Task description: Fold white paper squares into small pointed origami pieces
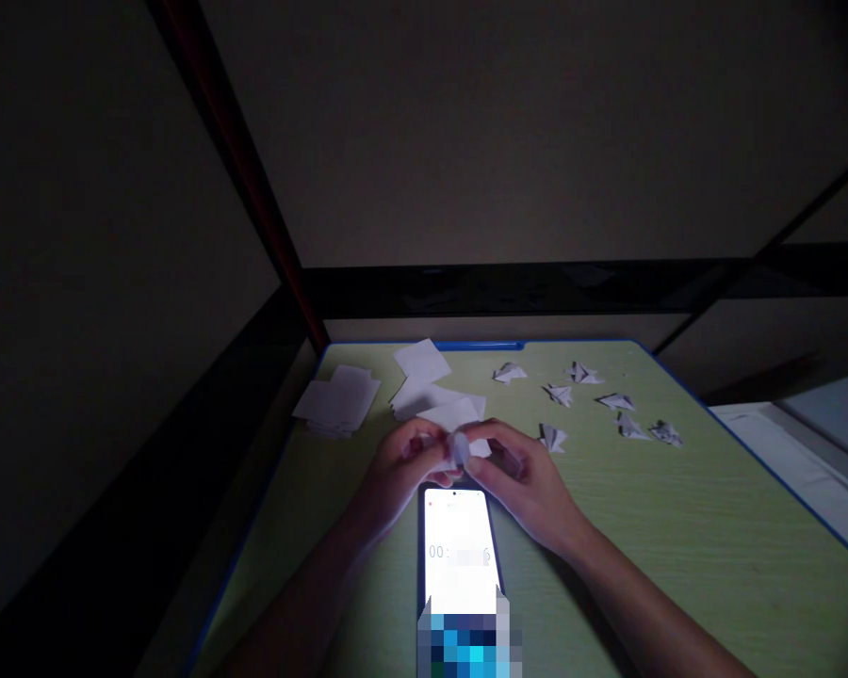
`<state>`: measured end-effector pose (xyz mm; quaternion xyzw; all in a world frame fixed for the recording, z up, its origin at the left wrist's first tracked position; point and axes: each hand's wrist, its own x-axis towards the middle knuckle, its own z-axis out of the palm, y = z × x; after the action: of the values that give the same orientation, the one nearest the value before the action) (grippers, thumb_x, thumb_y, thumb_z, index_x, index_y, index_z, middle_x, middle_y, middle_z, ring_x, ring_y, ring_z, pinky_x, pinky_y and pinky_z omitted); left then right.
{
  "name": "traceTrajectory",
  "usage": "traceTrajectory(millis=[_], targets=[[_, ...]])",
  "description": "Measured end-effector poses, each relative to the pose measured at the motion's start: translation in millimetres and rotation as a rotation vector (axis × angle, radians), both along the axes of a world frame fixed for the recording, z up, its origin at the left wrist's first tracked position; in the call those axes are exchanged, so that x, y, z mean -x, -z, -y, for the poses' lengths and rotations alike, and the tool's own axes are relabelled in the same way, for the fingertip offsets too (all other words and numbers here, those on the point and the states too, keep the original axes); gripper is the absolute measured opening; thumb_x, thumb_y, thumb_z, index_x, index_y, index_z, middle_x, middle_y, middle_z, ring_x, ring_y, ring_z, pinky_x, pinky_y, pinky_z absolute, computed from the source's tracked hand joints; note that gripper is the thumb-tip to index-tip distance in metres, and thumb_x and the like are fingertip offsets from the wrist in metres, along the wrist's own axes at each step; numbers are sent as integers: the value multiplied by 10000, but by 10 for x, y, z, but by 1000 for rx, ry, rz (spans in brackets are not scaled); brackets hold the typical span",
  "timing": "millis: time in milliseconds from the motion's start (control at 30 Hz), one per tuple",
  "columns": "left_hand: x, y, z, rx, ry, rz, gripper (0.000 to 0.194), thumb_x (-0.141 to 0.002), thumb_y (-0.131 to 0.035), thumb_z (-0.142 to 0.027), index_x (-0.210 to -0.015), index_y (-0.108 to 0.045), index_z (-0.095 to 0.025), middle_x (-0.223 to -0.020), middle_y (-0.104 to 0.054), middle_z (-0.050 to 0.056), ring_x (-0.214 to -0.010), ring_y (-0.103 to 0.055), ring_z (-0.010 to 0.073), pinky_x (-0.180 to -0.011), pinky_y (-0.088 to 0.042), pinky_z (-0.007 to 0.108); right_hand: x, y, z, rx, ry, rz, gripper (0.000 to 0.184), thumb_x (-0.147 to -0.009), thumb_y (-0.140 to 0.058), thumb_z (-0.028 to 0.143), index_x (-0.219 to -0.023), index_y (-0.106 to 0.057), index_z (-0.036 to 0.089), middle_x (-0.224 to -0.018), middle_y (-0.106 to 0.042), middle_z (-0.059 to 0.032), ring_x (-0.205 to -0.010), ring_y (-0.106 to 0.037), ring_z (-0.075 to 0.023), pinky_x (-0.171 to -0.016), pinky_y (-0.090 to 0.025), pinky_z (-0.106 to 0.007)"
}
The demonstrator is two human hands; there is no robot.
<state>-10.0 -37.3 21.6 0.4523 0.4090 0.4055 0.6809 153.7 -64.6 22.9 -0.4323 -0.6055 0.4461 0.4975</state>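
Note:
Between my two hands, just above the far end of a lit phone, is a small folded piece of white paper. My left hand pinches it from the left with thumb and fingers. From the other side my right hand grips its edge, thumb nearest me. The paper's exact folded shape is blurred and partly covered by fingers. Loose white paper sheets lie right behind my hands. The phone shows a bright white screen with timer digits.
A stack of square paper lies at the far left of the green table. Several folded paper figures are scattered at the back right. A wall stands behind the table. White flat objects are beyond the right edge.

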Motion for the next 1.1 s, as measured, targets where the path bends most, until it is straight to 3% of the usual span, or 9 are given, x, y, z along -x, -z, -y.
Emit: traceTrajectory(millis=[200,367,500,733,1100], targets=[[3,37,-35,6,-13,58,303,-734,-675,-380,-908,-639,-135,-877,-684,63,-694,-650,181,-553,-502,260,11,53,-12,-88,75,127,122,-800,-658,221,-912,-686,181,-924,-696,-80,-837,-655,-199,-712,-536,-345],[-28,-11,-34,155,-4,131,499,-766,-561,-590,-946,-609,-127,-846,-694,90,-722,-667,205,-506,-468,250,12,62,7,-187,84,276,122,-821,-611,193,-922,-679,202,-900,-677,-66,-833,-646,-198,-677,-530,-326],[-34,-33,-35,242,-37,145,513,-776,-499,-646,-873,-575,-148,-809,-695,96,-725,-671,220,-515,-479,271,-13,64,15,-260,35,394,172,-815,-600,180,-974,-666,198,-879,-644,-59,-802,-619,-197,-694,-511,-343],[8,-11,-14,138,25,102,264,-720,-631,-361,-878,-551,-164,-761,-682,35,-616,-671,198,-532,-491,276,-29,83,6,-249,41,396,171,-889,-496,183,-901,-667,179,-829,-617,-59,-745,-590,-184,-666,-475,-336],[-10,-25,29,-71,39,-52,283,-711,-666,-200,-967,-563,-141,-796,-671,42,-671,-658,155,-606,-502,249,-4,60,-4,-75,51,130,232,-903,-563,334,-776,-682,180,-803,-648,-42,-741,-606,-168,-666,-448,-294]])
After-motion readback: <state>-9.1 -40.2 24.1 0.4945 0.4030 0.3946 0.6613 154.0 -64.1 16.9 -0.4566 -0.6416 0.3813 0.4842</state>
